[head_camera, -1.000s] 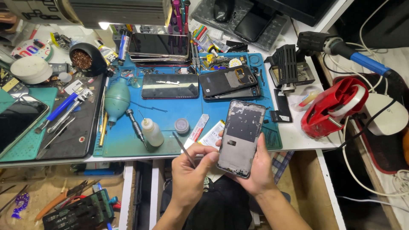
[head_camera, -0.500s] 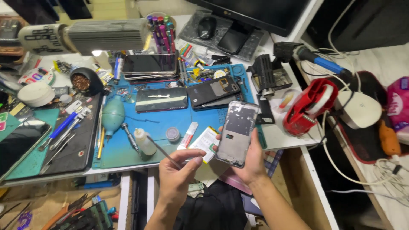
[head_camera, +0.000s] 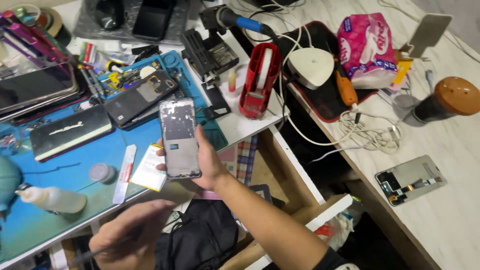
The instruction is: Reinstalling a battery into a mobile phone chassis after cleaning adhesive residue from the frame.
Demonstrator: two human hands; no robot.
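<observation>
My right hand (head_camera: 211,166) holds a stripped phone frame (head_camera: 178,134) upright over the front edge of the blue work mat (head_camera: 65,170), its open grey inside facing me. Lower left, blurred, my left hand (head_camera: 131,241) is closed on a thin dark tool (head_camera: 86,256) that points down and left, below the table edge. A white and yellow battery (head_camera: 150,169) lies on the mat just left of the frame. Beside it are a white strip tool (head_camera: 124,172) and a small round cap (head_camera: 101,172).
On the mat lie a black phone (head_camera: 70,132), an opened phone (head_camera: 140,97) and a white bottle (head_camera: 52,198). A red tape dispenser (head_camera: 260,80) stands at the table's right end. On the floor to the right are cables, a pink tissue pack (head_camera: 367,42) and a loose phone panel (head_camera: 410,180).
The view has swung right, showing the floor beside the table. My left hand with the thin tool has dropped away from the phone frame, which stays in my right hand.
</observation>
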